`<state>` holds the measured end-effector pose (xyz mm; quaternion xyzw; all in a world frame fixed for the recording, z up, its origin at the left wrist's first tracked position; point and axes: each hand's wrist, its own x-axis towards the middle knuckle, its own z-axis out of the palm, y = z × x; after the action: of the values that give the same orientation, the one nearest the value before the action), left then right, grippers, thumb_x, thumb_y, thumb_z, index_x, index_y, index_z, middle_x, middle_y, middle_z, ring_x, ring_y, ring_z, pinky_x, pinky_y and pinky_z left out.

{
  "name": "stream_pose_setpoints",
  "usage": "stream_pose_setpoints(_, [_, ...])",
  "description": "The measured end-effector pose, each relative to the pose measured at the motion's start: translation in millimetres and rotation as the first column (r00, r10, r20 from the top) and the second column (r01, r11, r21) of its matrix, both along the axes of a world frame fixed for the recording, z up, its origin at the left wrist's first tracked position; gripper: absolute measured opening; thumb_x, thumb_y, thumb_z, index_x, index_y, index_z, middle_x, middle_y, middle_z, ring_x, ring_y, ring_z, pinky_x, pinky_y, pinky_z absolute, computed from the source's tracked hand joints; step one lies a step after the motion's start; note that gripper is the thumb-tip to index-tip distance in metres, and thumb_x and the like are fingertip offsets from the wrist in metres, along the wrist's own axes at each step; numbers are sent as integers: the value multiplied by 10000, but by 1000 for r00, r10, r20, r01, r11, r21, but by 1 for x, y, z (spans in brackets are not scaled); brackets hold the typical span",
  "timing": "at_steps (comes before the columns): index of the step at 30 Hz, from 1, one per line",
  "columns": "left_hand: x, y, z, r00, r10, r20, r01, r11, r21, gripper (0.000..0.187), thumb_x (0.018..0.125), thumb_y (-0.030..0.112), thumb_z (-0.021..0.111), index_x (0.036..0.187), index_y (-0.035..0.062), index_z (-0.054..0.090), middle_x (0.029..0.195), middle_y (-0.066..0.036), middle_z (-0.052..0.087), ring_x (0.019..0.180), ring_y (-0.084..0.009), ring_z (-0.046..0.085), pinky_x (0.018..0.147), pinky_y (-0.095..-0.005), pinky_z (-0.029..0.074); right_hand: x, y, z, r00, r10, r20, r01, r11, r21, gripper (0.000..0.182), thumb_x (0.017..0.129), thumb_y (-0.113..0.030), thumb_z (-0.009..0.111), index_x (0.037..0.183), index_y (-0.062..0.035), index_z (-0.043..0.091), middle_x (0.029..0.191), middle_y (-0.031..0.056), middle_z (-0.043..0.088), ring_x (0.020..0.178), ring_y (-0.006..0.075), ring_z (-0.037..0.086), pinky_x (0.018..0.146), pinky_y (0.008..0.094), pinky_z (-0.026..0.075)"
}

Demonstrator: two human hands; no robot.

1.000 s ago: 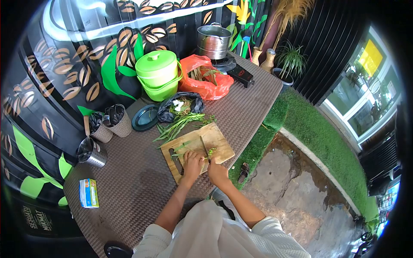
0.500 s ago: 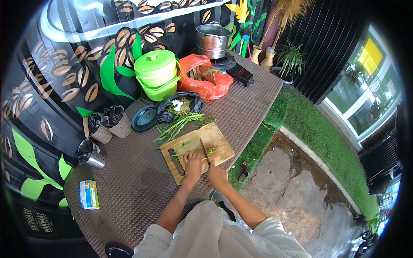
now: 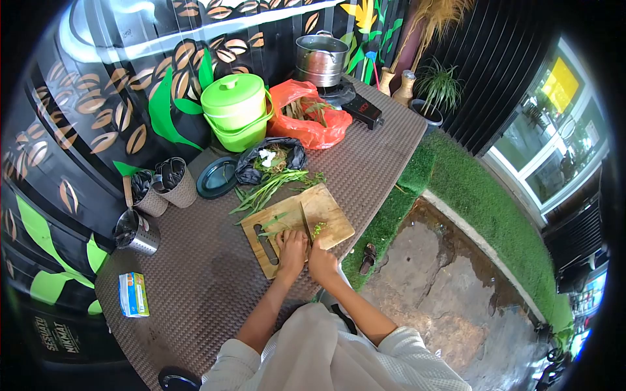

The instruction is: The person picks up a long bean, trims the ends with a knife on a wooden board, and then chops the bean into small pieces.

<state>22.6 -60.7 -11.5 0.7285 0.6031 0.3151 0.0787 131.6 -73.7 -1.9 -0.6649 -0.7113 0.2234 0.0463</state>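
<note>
A wooden cutting board (image 3: 336, 218) with a slot handle lies near the table's right edge. My right hand (image 3: 322, 262) is closed round the handle of a knife (image 3: 305, 218), whose blade points away from me across the board. Just left of the blade, my left hand (image 3: 292, 250) presses green leafy stalks (image 3: 277, 223) onto the wood with bent fingers. Small chopped green pieces (image 3: 318, 229) lie to the right of the blade. Beyond the board is a bunch of long green leafy stems (image 3: 267, 193).
Behind the stems sit a black plastic bag (image 3: 287, 159), a dark plate (image 3: 217, 177), a green lidded bucket (image 3: 235, 107) and a red plastic bag (image 3: 313, 130). A steel pot (image 3: 321, 62) stands on a stove. Cutlery holders (image 3: 177, 186) and a tissue pack (image 3: 134, 294) are at left.
My right hand has moved slightly left and away from me with the knife, nearer my left hand. My left hand stays on the stalks.
</note>
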Motion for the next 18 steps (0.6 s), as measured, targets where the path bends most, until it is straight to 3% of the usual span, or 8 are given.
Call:
stream_pose_setpoints(5, [0, -2, 2, 1000, 10, -5, -10, 998, 54, 62, 842, 102, 553, 872, 57, 583, 872, -87, 565, 969, -259, 489, 956, -461, 254, -1, -11, 7, 999, 3, -36, -2, 1000, 27, 471, 888, -192, 461, 1265, 43, 304, 781, 225, 660, 740, 392, 659, 640, 469, 527])
stream_pose_setpoints(8, [1, 0, -1, 1000, 19, -20, -18, 998, 64, 65, 841, 106, 555, 866, 61, 595, 864, -81, 565, 964, -257, 493, 955, -464, 256, -2, -14, 8, 999, -30, 44, 29, 999, 34, 405, 856, -132, 454, 1207, 40, 345, 766, 220, 662, 707, 368, 669, 626, 472, 536])
stream_pose_setpoints(18, [-1, -1, -7, 999, 1, -37, 2, 997, 78, 73, 854, 86, 541, 883, 70, 605, 925, -82, 594, 980, -261, 500, 943, -461, 268, 27, 9, 5, 999, 21, -29, -20, 998, 58, 408, 876, -213, 447, 1170, 55, 355, 785, 264, 640, 742, 409, 647, 656, 503, 510])
